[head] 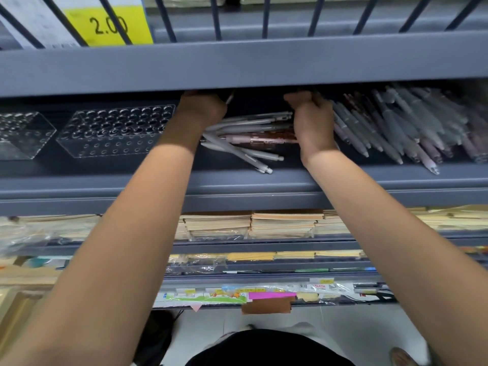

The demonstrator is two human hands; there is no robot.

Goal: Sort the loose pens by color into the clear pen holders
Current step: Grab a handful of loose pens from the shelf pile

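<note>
Grey and pink loose pens lie in a heap on the dark shelf between my hands. A bigger pile of grey and pink pens leans at the right. Two clear pen holders stand at the left, one full of holes and one at the frame edge; both hold no pens. My left hand reaches deep into the shelf, its fingers hidden under the upper shelf, and a thin pen end sticks out beside it. My right hand curls its fingers round pens at the back of the shelf.
The upper shelf's front edge hangs low over both hands. A yellow price tag sits above it. Lower shelves hold stacked notebooks and packaged stationery.
</note>
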